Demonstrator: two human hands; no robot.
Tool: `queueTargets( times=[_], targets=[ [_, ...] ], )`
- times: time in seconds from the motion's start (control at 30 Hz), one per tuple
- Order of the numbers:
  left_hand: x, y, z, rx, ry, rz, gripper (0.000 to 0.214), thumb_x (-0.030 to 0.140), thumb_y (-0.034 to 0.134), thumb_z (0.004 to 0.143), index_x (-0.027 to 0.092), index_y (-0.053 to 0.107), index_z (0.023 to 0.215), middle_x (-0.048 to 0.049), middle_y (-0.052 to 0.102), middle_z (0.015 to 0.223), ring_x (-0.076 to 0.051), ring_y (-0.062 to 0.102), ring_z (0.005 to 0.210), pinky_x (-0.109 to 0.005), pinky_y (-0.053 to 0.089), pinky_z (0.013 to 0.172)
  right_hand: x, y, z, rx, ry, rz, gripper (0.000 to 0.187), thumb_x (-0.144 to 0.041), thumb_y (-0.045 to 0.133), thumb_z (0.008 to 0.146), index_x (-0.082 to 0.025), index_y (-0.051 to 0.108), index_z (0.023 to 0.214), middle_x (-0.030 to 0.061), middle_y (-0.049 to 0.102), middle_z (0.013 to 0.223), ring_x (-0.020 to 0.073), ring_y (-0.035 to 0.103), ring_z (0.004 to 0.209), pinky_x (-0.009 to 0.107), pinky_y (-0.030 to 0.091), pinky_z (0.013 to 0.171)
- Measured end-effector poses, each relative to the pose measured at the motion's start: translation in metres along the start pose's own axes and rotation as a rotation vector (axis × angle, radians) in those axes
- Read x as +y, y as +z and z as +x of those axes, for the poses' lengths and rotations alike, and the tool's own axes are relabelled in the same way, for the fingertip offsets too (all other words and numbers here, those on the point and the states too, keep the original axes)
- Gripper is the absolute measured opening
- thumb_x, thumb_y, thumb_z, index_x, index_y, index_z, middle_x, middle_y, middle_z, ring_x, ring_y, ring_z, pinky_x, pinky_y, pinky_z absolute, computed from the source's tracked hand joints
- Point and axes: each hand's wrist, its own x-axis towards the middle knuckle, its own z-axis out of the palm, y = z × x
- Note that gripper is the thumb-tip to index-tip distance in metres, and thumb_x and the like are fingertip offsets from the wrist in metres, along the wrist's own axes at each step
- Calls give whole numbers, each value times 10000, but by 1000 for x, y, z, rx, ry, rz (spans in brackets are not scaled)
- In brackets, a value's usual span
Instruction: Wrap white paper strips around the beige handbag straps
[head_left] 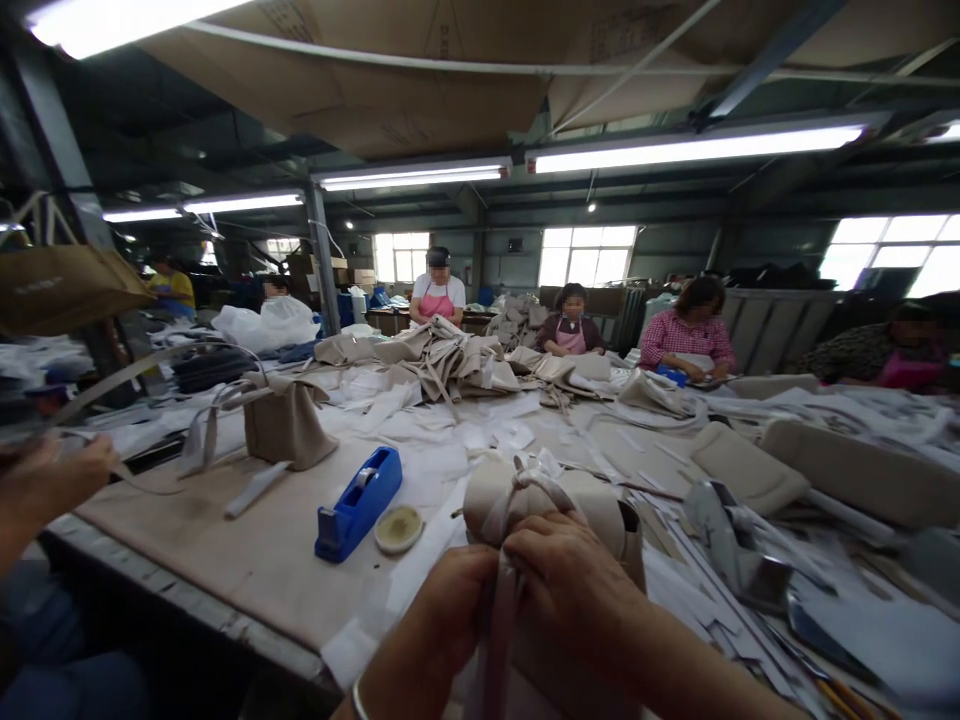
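Note:
My left hand (439, 620) and my right hand (574, 585) are both closed around a pale ribbon strap (501, 610) that runs down between them. The strap belongs to a beige fabric bag (585, 495) that stands right behind my hands on the table (247, 550). The ribbon is tied in a knot (525, 472) at the top of the bag. My fingers pinch the strap just below the bag's upper edge.
A blue tape dispenser (358, 502) and a small round tin (398, 528) lie left of the bag. Another beige bag (289, 420) stands further left. Heaps of beige fabric (450, 360) and white paper cover the table. A co-worker's hand (45, 480) holds a strap at far left; several people work beyond.

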Motion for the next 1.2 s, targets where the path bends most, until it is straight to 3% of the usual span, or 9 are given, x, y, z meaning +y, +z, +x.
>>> queueTargets(
  times=[0.13, 0.27, 0.4, 0.5, 0.63, 0.8, 0.97, 1.07, 1.2],
  targets=[
    [-1, -4, 5, 4, -29, -54, 103, 150, 724, 645, 58, 677, 644, -73, 645, 595, -152, 582, 548, -267, 442, 555, -2, 0, 0, 9, 2, 59, 177, -98, 566, 858, -212, 689, 802, 10, 711, 888, 192, 612, 894, 331, 438, 841],
    [-3, -6, 6, -15, 7, -59, 138, 186, 724, 694, 54, 690, 714, -76, 656, 616, -143, 580, 544, -252, 434, 540, 4, -4, -8, 38, -72, 167, 315, -53, 507, 866, -212, 690, 1066, 31, 715, 1081, 180, 628, 1014, 281, 493, 898],
    [-2, -1, 5, -29, 32, -8, 138, 185, 732, 684, 60, 684, 718, -70, 657, 615, -127, 565, 531, -236, 426, 528, 19, 5, -27, 242, -161, -121, 410, -28, 452, 866, -133, 656, 1206, 122, 677, 1264, 262, 613, 1143, 381, 495, 989],
    [0, 4, 5, 5, 20, -6, 135, 190, 740, 669, 78, 679, 712, -55, 655, 615, -122, 564, 528, -236, 442, 536, 31, 16, -37, 368, -160, -359, 418, -7, 463, 844, -98, 670, 1195, 144, 710, 1211, 309, 653, 1073, 457, 510, 960],
    [1, 7, 6, 2, -1, 8, 106, 174, 716, 668, 80, 688, 707, -53, 652, 606, -122, 562, 516, -236, 453, 526, 38, 18, -33, 412, -182, -457, 364, 18, 485, 829, -85, 701, 1104, 134, 755, 1056, 282, 691, 933, 402, 566, 842],
    [3, 11, 11, -70, -30, -73, 52, 101, 678, 664, 65, 703, 692, -58, 643, 600, -125, 576, 531, -228, 461, 530, 34, 20, -24, 395, -321, -373, 208, -55, 553, 863, -126, 713, 975, 102, 755, 948, 253, 673, 790, 385, 583, 735],
    [4, 15, 11, -113, -11, -119, 48, 85, 727, 664, 73, 714, 709, -47, 651, 606, -105, 569, 529, -205, 462, 533, 32, 24, -29, 321, -378, -275, 237, -56, 557, 869, -118, 697, 1050, 116, 746, 984, 261, 672, 830, 407, 591, 783],
    [3, 16, 7, -108, 26, -63, 126, 135, 794, 664, 64, 732, 748, -49, 663, 618, -90, 547, 505, -199, 455, 519, 31, 18, -31, 257, -341, -166, 312, -41, 498, 881, -124, 679, 1121, 125, 735, 1101, 269, 680, 966, 417, 579, 881],
    [2, 18, 3, -61, 5, -14, 249, 222, 845, 655, 44, 751, 803, -100, 705, 652, -137, 620, 556, -227, 493, 562, 18, 4, -21, 121, -170, -75, 452, -19, 425, 839, -117, 645, 1222, 150, 705, 1212, 265, 682, 1067, 376, 578, 898]
  ],
)
